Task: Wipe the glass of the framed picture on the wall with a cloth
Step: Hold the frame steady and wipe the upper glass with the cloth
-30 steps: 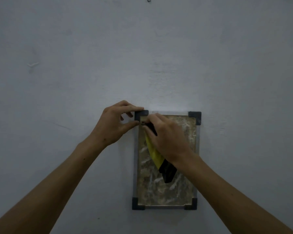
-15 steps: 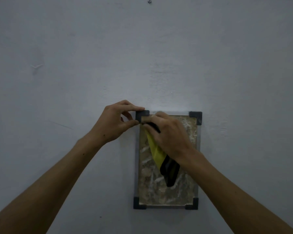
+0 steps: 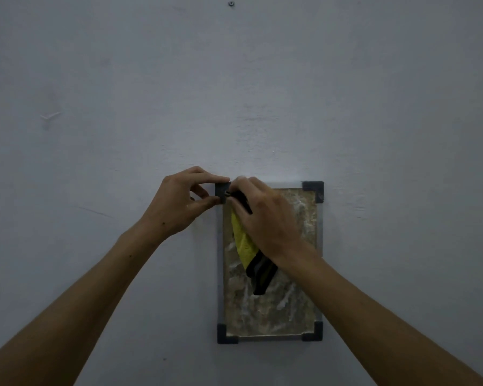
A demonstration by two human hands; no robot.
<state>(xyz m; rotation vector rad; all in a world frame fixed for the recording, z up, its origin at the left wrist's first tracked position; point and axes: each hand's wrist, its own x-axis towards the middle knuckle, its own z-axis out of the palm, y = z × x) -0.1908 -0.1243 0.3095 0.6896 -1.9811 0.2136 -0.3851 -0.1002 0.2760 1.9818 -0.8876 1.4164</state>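
1. Framed picture (image 3: 271, 310) hangs upright on the grey wall (image 3: 374, 107), with dark corner caps and a mottled brown image under the glass.
2. Left hand (image 3: 179, 204) pinches the top-left corner cap (image 3: 222, 190) between thumb and forefinger; the other fingers curl loosely behind. It steadies the frame.
3. Right hand (image 3: 265, 218) lies over the upper left of the glass, fingers bent and bunched around the yellow-and-black cloth (image 3: 248, 246). The fingertips press the cloth into the corner just beside the left forefinger.
4. Cloth tail hangs below the right palm: a yellow part under the heel of the hand, a black part trailing toward the middle of the glass.
5. Change over the last second: the right fingertips have crept from slightly inside the corner up against the corner cap, and the hanging tail has swung a little. The left pinch has not shifted.
6. Meaning for the task: wiping is at its starting corner. Glass to the right of the knuckles and below the wrist appears streaked and is probably not yet covered.
7. A screw (image 3: 230, 3) sits in the wall high above both hands.
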